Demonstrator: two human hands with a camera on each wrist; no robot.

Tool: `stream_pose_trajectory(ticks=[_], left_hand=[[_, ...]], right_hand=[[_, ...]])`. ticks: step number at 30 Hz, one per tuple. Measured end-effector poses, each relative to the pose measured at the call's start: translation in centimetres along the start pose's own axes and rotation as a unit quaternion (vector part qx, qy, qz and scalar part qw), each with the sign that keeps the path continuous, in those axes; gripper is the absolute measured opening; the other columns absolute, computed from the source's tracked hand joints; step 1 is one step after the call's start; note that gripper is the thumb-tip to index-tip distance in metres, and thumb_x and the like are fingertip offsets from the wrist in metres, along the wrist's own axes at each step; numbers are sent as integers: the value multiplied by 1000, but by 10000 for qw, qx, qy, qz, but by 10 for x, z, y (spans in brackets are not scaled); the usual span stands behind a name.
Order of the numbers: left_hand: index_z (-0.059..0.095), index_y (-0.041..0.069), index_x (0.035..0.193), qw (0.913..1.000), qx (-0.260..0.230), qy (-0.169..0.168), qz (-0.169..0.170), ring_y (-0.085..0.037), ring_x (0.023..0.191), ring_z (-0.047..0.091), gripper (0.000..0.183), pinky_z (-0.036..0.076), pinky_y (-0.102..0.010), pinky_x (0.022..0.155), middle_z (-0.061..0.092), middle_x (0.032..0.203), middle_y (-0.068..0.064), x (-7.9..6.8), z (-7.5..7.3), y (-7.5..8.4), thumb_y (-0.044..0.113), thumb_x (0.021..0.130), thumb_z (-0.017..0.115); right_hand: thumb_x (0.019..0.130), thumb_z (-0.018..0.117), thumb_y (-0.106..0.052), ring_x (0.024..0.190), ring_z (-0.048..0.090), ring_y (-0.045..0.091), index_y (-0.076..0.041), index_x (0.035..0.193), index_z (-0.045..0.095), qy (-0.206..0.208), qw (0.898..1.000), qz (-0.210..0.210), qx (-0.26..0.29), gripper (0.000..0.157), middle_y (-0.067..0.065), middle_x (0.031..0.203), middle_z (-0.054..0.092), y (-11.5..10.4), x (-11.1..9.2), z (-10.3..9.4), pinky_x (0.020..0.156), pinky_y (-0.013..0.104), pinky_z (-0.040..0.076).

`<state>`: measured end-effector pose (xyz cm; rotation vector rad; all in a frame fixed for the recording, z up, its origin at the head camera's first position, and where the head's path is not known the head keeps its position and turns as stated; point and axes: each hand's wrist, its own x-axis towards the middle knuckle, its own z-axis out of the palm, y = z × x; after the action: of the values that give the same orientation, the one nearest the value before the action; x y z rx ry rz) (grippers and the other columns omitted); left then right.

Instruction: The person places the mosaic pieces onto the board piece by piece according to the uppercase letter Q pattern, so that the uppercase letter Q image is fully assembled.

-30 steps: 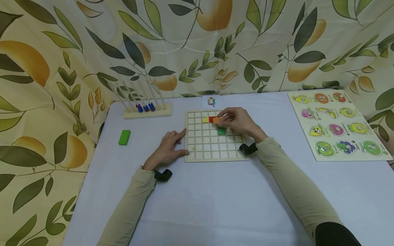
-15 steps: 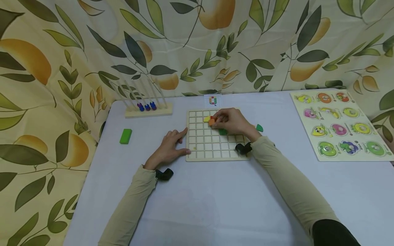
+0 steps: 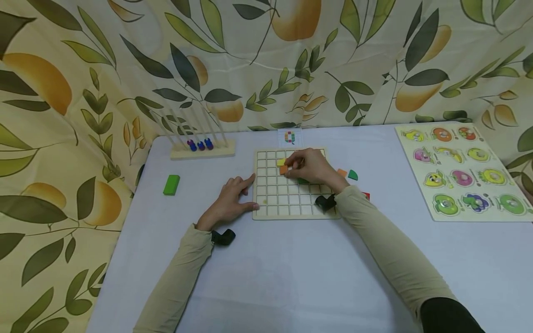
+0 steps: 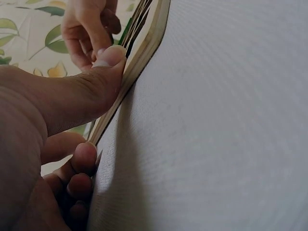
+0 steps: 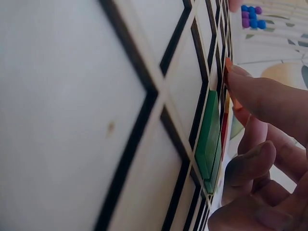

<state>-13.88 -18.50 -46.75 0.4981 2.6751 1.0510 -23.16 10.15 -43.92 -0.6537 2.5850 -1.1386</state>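
Note:
A wooden grid board [image 3: 266, 213] lies on the white table. My left hand [image 3: 228, 202] rests at its left side, thumb and index finger spread apart and touching the edge. In the left wrist view the thumb [image 4: 86, 94] presses on the board's rim. Over the upper rows, my right hand [image 3: 313, 167] pinches a small orange tile [image 3: 283, 170] by its right side, just below a yellow tile [image 3: 281, 162]. Green tiles [image 5: 208, 139] sit in the grid under that hand, with a red tile [image 5: 224, 132] beyond them, partly hidden.
Behind the board lies a pattern card [image 3: 289, 137]. A peg abacus [image 3: 203, 151] and a green block [image 3: 171, 185] are on the left. Loose orange [image 3: 342, 172], green [image 3: 353, 175] and red [image 3: 367, 196] pieces lie right of the board, near a fruit puzzle [image 3: 460, 173].
My right hand has shifted left and slightly toward me with the orange tile, from beside the red tile to below the yellow one. The left hand has stayed at the board's edge.

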Motion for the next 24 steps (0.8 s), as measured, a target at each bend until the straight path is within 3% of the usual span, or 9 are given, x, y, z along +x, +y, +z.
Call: stream_pose_trajectory(ticks=[10,24], left_hand=[[36,6,165,10000,22,12,66,-19,91,33,93,23,-37,87,49,98,-4,-1,-1,1,28,90,87],[35,7,165,10000,3,-8,-20,-20,92,33,94,24,-37,87,48,98,-3,-1,-1,3,29,90,87]], right_hand=[[88,87,-13,84,63,21,-5,109,82,-132,9998,-119,-63,23,7,90,74,-4,3,2,80,35,46],[92,84,-14,87,63,21,-6,109,83,-152,9992,114,-343,19,8,96,76,-8,5,4,78,34,46]])
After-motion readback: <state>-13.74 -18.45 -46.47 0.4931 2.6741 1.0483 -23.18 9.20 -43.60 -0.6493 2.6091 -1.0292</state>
